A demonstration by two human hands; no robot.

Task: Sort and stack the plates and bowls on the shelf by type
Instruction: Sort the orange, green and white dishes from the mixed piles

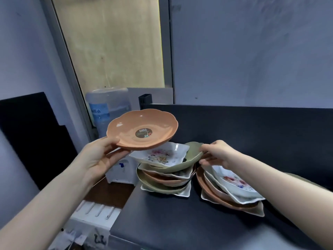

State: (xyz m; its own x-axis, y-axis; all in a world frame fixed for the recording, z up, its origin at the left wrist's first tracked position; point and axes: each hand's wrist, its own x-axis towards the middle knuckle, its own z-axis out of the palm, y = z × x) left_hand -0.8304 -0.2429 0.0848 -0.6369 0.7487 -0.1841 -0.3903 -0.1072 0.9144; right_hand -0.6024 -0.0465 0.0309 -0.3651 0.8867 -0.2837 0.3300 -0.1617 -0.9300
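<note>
The left hand (100, 157) pinches the orange bowl (142, 129) by its near rim, raised left of the right hand (219, 153), which grips a green bowl (193, 154) atop the mixed stack; both look light, rigid, glossy and probably slippery, so rim pinches suit.

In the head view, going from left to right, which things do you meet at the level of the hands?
left hand → orange bowl → white floral dish → green bowl → right hand
</note>
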